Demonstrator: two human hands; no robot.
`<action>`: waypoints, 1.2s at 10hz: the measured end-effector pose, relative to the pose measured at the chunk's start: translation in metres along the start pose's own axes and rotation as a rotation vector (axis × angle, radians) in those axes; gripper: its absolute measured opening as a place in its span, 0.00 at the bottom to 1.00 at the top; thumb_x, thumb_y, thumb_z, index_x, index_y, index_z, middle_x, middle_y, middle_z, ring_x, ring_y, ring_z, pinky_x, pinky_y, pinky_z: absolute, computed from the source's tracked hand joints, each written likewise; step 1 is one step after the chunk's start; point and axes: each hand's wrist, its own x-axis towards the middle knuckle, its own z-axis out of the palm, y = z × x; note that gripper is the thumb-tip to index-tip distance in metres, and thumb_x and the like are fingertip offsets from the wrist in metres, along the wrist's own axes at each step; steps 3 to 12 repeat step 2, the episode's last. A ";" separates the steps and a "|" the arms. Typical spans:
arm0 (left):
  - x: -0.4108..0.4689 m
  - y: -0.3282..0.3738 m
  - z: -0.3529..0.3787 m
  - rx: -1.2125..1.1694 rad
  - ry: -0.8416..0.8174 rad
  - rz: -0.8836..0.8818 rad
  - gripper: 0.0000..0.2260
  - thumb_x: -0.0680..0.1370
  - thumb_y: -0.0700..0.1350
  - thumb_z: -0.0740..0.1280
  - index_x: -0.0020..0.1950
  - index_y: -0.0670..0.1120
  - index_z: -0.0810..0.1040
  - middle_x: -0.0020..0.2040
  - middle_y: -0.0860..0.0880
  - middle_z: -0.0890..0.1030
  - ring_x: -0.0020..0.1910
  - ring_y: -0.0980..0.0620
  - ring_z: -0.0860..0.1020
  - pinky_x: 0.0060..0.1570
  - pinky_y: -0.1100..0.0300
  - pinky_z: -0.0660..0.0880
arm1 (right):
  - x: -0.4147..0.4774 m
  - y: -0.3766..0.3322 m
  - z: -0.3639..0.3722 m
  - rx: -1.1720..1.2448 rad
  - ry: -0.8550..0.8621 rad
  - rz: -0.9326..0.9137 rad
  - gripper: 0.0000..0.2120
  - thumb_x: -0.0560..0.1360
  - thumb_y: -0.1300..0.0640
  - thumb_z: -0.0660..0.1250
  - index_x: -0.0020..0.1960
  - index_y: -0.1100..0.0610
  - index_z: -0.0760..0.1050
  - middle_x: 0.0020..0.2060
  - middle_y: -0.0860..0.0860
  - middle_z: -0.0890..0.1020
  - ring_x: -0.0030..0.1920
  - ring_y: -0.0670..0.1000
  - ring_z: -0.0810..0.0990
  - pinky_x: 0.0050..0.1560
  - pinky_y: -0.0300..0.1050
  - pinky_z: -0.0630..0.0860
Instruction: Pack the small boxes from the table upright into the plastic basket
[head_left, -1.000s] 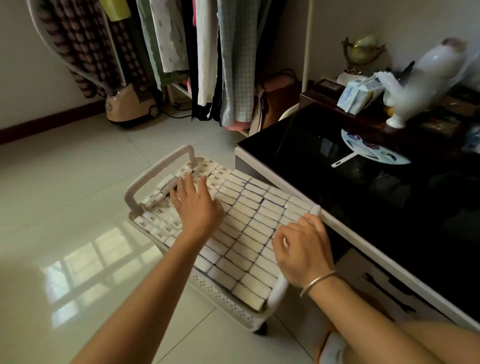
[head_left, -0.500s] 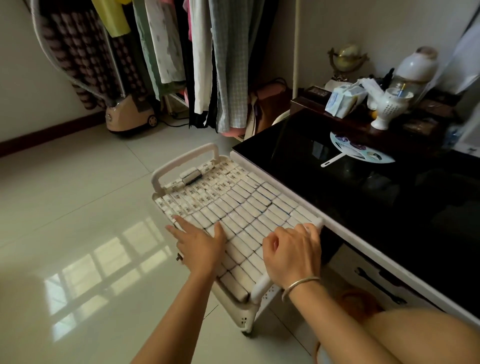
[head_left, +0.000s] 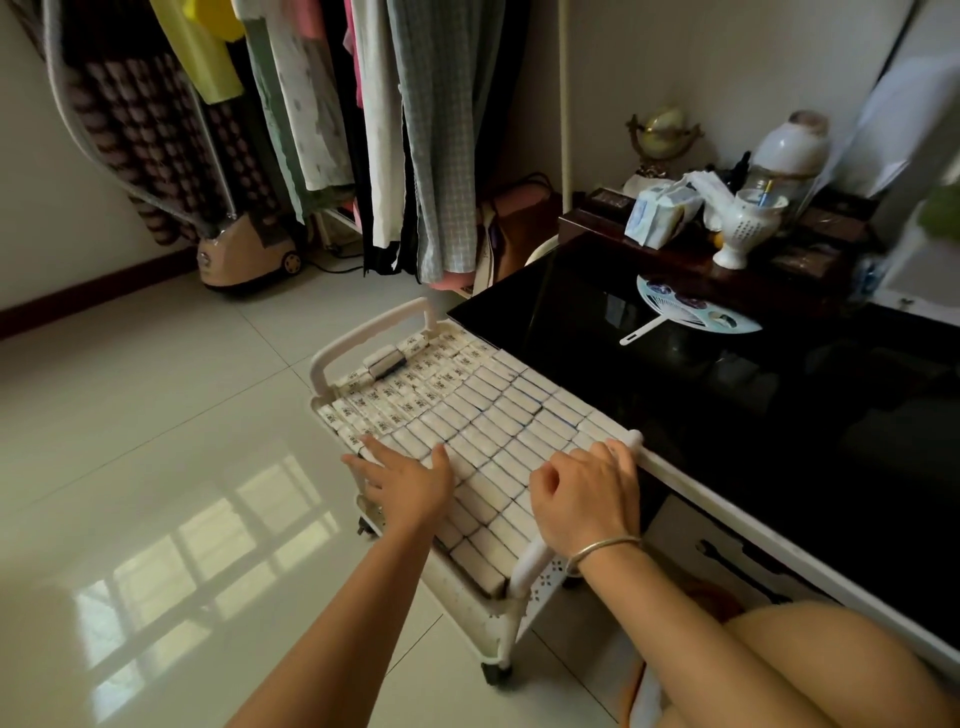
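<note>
A cream plastic basket (head_left: 363, 332) on small wheels stands on the floor against the black table. It is filled with several rows of small white boxes (head_left: 488, 415) standing tightly side by side. One box (head_left: 385, 360) lies across the others near the far handle. My left hand (head_left: 405, 480) rests flat, fingers spread, on the boxes at the basket's left edge. My right hand (head_left: 589, 493) curls over the near handle (head_left: 530, 564) at the right corner.
The glossy black table (head_left: 727, 395) runs along the basket's right side, with a hand fan (head_left: 691, 312) on it. A dark shelf behind holds a white vase (head_left: 748, 228) and tissue packs. Hanging clothes and a garment steamer (head_left: 244, 254) stand at the back. Tiled floor lies to the left.
My left hand has drawn back from the far boxes to the basket's near left edge. The view has shifted, and the basket appears farther right. My right hand stays on the near handle.
</note>
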 end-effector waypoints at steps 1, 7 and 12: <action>-0.010 0.002 -0.003 0.131 0.184 0.150 0.41 0.78 0.53 0.64 0.79 0.46 0.40 0.76 0.42 0.28 0.77 0.41 0.36 0.76 0.44 0.42 | -0.002 -0.003 -0.009 -0.025 -0.125 -0.009 0.20 0.78 0.46 0.48 0.42 0.50 0.76 0.41 0.46 0.80 0.49 0.48 0.72 0.71 0.51 0.56; -0.027 0.034 -0.012 0.025 0.277 0.493 0.33 0.76 0.44 0.65 0.78 0.46 0.53 0.79 0.44 0.41 0.78 0.43 0.47 0.76 0.45 0.51 | 0.011 0.002 -0.020 0.137 -0.185 0.019 0.12 0.78 0.44 0.53 0.45 0.47 0.73 0.45 0.44 0.78 0.53 0.48 0.72 0.67 0.48 0.60; -0.027 0.034 -0.012 0.025 0.277 0.493 0.33 0.76 0.44 0.65 0.78 0.46 0.53 0.79 0.44 0.41 0.78 0.43 0.47 0.76 0.45 0.51 | 0.011 0.002 -0.020 0.137 -0.185 0.019 0.12 0.78 0.44 0.53 0.45 0.47 0.73 0.45 0.44 0.78 0.53 0.48 0.72 0.67 0.48 0.60</action>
